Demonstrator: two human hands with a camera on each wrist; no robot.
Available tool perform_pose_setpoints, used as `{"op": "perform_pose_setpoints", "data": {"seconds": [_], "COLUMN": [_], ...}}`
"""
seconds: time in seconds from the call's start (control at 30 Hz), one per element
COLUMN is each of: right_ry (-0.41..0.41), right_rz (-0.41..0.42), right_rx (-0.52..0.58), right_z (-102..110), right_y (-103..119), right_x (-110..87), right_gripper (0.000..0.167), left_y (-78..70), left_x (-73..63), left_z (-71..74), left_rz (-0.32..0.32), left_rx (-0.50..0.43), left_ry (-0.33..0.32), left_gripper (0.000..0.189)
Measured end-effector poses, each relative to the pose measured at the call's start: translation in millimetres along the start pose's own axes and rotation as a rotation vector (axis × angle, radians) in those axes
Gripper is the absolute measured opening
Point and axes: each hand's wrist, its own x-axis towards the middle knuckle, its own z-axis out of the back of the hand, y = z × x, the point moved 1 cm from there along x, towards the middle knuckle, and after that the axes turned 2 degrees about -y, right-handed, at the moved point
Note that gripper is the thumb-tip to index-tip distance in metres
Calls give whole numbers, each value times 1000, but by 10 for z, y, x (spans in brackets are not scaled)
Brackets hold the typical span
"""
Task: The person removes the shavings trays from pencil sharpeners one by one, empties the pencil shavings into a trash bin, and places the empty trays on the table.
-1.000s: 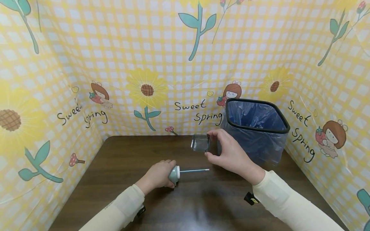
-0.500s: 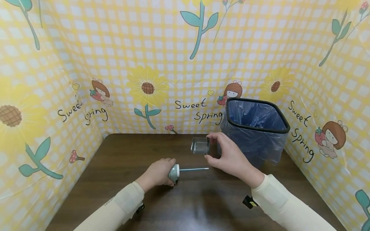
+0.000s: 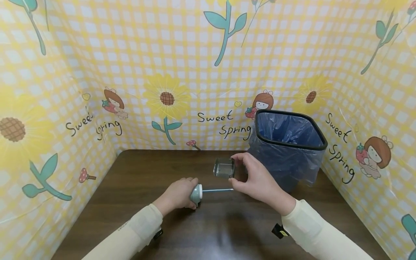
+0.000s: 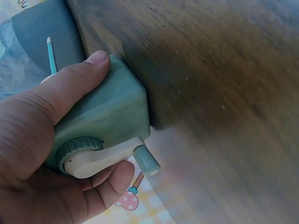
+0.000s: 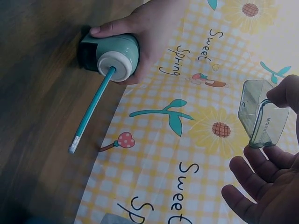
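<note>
My left hand (image 3: pixel 177 195) grips a green hand-crank pencil sharpener (image 3: pixel 196 196), tipped so its white-ringed front faces right. A blue pencil (image 5: pixel 93 112) sticks out of that front, its eraser end outward. In the left wrist view my thumb lies along the sharpener's body, and the white crank (image 4: pixel 105 158) with its green knob is beside my fingers. A dark opening (image 5: pixel 88 53) shows on the sharpener in the right wrist view. Between thumb and fingers of my right hand (image 3: pixel 256 178) is a see-through shavings drawer (image 5: pixel 266 114), held above the pencil's outer end.
A bin (image 3: pixel 286 159) with a black rim and clear liner stands at the back right, close behind my right hand. The dark wooden table (image 3: pixel 146 164) is enclosed at the back and sides by yellow checked cloth (image 3: pixel 182 57).
My right hand has come slightly down and toward me with the drawer, so it now reaches the pencil's end in the head view. The left hand keeps its hold on the sharpener.
</note>
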Motion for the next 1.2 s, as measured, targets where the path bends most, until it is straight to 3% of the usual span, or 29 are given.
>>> {"op": "perform_pose_setpoints", "data": {"seconds": [0.43, 1.2], "right_ry": [4, 6], "right_rz": [19, -18], "right_rx": [13, 55], "right_z": [-35, -112], "right_y": [34, 23], "right_x": [-14, -61], "right_gripper": [59, 59], "left_y": [-6, 2], "left_x": [-4, -9], "left_z": [17, 6], "left_rz": [4, -6], "left_rx": [-14, 7], "left_ry": [-13, -7], "left_gripper": [71, 74]}}
